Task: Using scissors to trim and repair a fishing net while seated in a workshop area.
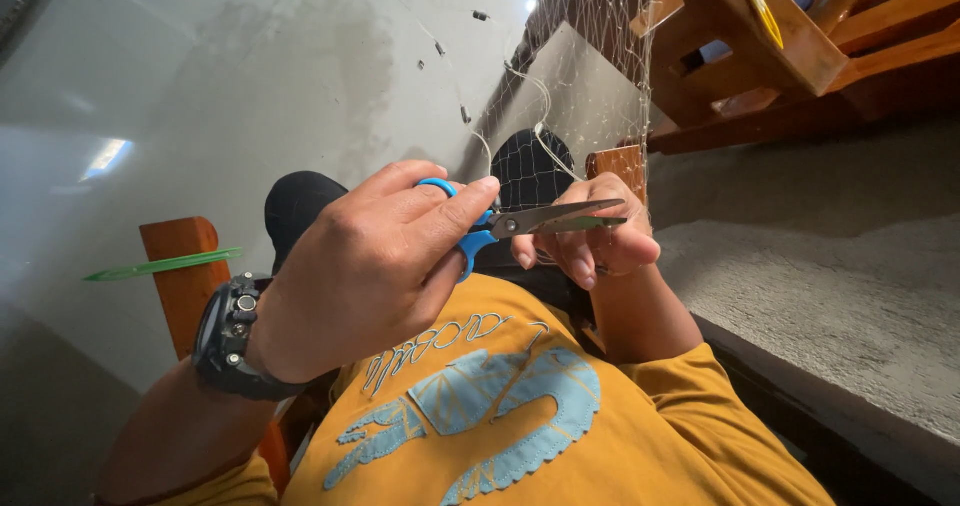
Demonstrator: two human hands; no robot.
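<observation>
Scissors (pixel 520 223) with blue handles sit at the middle of the view, just above the person's mustard-yellow shirt (pixel 560 436), blades nearly closed and pointing toward the other hand. The left hand (pixel 370 266), as it appears on the left of the picture, is curled around the blue loops with a finger through one of them, and it wears a black wristwatch (pixel 232 338). The right hand (pixel 590 236) is closed just behind the blade tips, fingers pinched together; what it holds is too fine to make out, though a thread of the netting seems to run into it.

The shirt, with its pale blue print, fills the near bottom of the frame and hides the lap. Behind the hands the black-clad knees (pixel 300 201) rise, partly covered by the hands. A thin white fishing net (pixel 590 66) hangs from above down over the knees; its mesh is hard to follow against the grey floor (pixel 250 76), where small dark sinkers dot a line.

On the left, an orange wooden post (pixel 182 276) carries a green plastic netting needle (pixel 165 264) lying across it. Farther off at the upper right stands brown wooden furniture (pixel 800 56), cut off by the frame edge, beside a rough concrete step (pixel 820 276).
</observation>
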